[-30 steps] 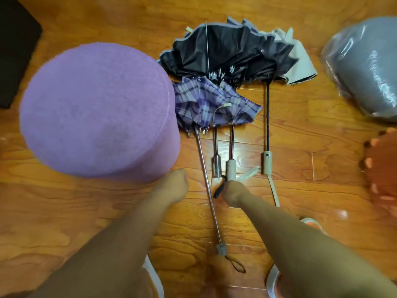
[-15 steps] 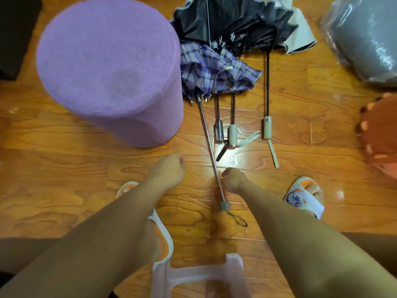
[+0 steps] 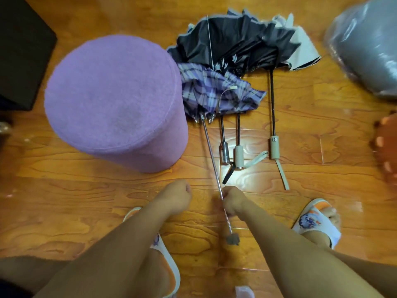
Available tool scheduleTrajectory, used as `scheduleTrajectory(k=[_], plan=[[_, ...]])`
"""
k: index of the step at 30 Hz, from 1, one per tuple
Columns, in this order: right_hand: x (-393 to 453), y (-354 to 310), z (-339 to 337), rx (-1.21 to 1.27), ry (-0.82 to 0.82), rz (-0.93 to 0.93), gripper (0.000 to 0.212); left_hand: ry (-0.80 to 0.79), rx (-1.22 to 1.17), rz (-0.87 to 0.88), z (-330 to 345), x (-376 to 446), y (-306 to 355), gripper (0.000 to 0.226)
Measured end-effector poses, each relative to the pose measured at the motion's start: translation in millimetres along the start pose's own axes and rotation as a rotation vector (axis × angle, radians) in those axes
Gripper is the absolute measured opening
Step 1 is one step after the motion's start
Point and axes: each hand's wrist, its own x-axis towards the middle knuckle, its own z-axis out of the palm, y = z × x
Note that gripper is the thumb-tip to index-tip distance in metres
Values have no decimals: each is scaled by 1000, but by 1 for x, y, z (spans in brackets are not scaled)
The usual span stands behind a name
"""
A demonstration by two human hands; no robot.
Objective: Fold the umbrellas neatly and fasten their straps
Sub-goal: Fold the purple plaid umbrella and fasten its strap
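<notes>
A glossy orange-brown wooden plank floor holds a large round purple fuzzy fabric stool, and just to its right lies a heap of half-collapsed umbrellas, black canopies behind a purple plaid canopy, their handles pointing toward the person. The person's right hand is closed in a fist around the plaid umbrella's thin silver metal shaft, above its small grey handle. The left hand is curled into a loose fist, holding nothing, just left of the shaft.
</notes>
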Motion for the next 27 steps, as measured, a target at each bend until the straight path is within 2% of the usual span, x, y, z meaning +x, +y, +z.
scheduleTrajectory(k=[2,4,7,11,15,18,20,21,24,26,27], plan=[[-32,-13,-30,232,-70,-18,20,-34,-17,16,-12,-12,20,28],[-68,-21,-58,316,-96,-95,16,-30,-102,44,-28,-30,46,24],[-125,-35,-86,420,-117,-220,13,9,-441,99,-52,-71,92,17],[-209,-58,-103,452,-86,-375,16,-59,-807,189,-75,-134,148,15],[-291,-87,-98,429,4,-540,11,46,-940,304,-108,-175,192,16],[-335,-101,-86,137,57,-654,12,87,-832,226,-137,-212,200,22],[-350,-105,-100,-102,139,-719,25,235,-652,165,-164,-228,184,23],[-356,-106,-116,-171,262,-732,29,356,-539,158,-181,-235,173,25],[-367,-110,-178,-176,653,-729,24,640,-330,105,-222,-260,118,41],[-365,-113,-212,-130,802,-721,23,702,-139,43,-230,-276,83,65],[-361,-118,-224,-135,829,-716,24,694,-62,33,-231,-279,68,67]])
